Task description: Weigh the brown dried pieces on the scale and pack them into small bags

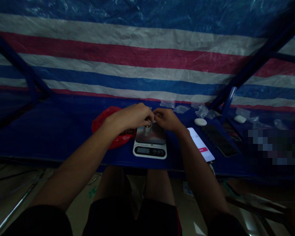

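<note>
A white kitchen scale (149, 151) with a metal weighing plate stands near the table's front edge, its small display lit. On the plate sits a small round metal cup (147, 128) with some small pieces in it. My left hand (140, 114) is over the cup, its fingers pinched together at the rim; what they hold is too small to name. Just to its right, my right hand (167, 119) hovers above the plate with curled fingers, their tips close to the left ones and their contents hidden. A red plastic bag (118, 141) holding small brown pieces lies left of the scale, partly under my left forearm.
To the right lie a lit phone (200, 144), a dark phone (220, 141) and a white oval case (200, 122). Several clear plastic bags (181, 109) are along the back. Blue metal bars (250, 68) slant up before a striped tarp (137, 55).
</note>
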`<state>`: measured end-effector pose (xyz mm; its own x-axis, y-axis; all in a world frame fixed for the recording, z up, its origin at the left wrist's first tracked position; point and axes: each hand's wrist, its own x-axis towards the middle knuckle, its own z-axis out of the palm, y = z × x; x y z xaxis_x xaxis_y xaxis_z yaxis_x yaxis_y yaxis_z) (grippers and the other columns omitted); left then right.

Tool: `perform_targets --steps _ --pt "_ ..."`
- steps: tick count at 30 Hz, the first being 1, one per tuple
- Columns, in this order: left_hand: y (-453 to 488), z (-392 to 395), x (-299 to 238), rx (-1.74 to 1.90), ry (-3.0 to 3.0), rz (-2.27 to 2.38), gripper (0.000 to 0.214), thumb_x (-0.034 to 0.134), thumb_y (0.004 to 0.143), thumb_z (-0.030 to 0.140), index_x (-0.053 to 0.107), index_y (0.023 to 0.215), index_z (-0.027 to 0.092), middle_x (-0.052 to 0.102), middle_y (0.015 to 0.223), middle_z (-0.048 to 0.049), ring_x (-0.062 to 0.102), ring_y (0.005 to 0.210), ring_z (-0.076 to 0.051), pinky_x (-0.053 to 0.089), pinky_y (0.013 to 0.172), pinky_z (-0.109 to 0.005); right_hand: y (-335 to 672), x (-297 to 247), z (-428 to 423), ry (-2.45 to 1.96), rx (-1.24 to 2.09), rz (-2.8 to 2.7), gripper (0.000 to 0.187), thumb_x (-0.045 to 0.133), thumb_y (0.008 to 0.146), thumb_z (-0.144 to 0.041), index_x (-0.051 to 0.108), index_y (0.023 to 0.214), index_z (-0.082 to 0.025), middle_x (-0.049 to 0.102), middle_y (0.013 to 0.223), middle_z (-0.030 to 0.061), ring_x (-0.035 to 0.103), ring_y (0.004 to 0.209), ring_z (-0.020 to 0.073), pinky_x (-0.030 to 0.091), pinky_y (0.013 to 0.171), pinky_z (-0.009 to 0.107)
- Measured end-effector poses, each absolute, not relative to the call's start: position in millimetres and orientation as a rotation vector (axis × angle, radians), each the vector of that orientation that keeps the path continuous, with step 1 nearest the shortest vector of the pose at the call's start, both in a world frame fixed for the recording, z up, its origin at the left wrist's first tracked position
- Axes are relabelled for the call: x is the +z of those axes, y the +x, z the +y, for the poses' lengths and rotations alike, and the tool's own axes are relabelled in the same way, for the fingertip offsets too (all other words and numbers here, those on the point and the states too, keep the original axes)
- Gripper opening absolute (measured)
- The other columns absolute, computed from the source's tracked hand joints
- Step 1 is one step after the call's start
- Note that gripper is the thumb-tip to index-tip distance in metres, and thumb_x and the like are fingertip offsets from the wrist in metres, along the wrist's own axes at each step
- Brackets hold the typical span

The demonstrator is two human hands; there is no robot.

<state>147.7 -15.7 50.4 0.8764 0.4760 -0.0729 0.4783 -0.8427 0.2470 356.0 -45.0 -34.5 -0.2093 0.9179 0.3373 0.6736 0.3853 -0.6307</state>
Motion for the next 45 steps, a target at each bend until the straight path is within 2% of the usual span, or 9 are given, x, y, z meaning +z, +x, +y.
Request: perform_targets --steps 12,21,29,35,40,45 --pt "148.6 -16.5 45.7 0.020 2.778 0.719 0.024 0.067 0.095 0.018 0.083 0.111 0.027 0.083 0.118 -0.0044 0.076 0.107 -0.022 0.052 0.100 -0.033 355.3 -31.2 -47.3 -1.373 0.489 -1.961 0.023 0.062 0.094 -0.024 0.082 0.098 -0.014 0.076 0.078 0.0043 0.062 0.069 0.0171 0.039 0.068 0.028" --pt "139.6 -24.0 54.4 0.007 2.788 0.721 0.026 0.063 0.095 0.021 0.085 0.108 0.026 0.084 0.111 -0.0034 0.076 0.096 -0.021 0.052 0.085 -0.030 356.8 -36.1 -44.0 -1.381 0.458 -1.969 0.025 0.062 0.097 -0.029 0.082 0.100 -0.015 0.078 0.082 0.0053 0.062 0.070 0.0171 0.039 0.068 0.029" --pt "121.7 -18.1 59.1 0.091 2.750 0.836 0.033 0.055 0.093 0.020 0.082 0.111 0.025 0.084 0.113 -0.0028 0.075 0.098 -0.020 0.052 0.087 -0.030 356.8 -37.6 -44.1 -1.398 0.419 -1.979 0.024 0.063 0.099 -0.033 0.081 0.099 -0.017 0.077 0.083 0.0054 0.062 0.071 0.0176 0.039 0.067 0.030" --pt "100.5 -12.5 34.3 -0.069 2.646 0.949 0.026 0.060 0.088 0.020 0.076 0.109 0.022 0.082 0.105 -0.0039 0.075 0.088 -0.019 0.051 0.074 -0.028 356.2 -38.0 -44.0 -1.420 0.430 -1.966 0.024 0.062 0.099 -0.032 0.081 0.098 -0.018 0.078 0.084 0.0059 0.063 0.072 0.0183 0.040 0.068 0.031" --pt "87.6 -12.0 4.5 -0.056 2.529 0.937 0.035 0.063 0.086 0.020 0.070 0.120 0.020 0.081 0.114 -0.0072 0.076 0.094 -0.021 0.054 0.078 -0.027 355.4 -37.5 -44.1 -1.437 0.451 -1.962 0.024 0.063 0.099 -0.033 0.081 0.099 -0.017 0.078 0.084 0.0066 0.064 0.071 0.0185 0.041 0.068 0.031" --pt "87.6 -14.6 1.2 -0.081 2.564 0.951 0.028 0.066 0.085 0.023 0.074 0.112 0.020 0.081 0.111 -0.0076 0.075 0.093 -0.021 0.054 0.078 -0.029 355.4 -38.2 -44.5 -1.434 0.448 -1.962 0.024 0.063 0.098 -0.033 0.081 0.099 -0.016 0.078 0.085 0.0061 0.063 0.070 0.0180 0.040 0.068 0.030"
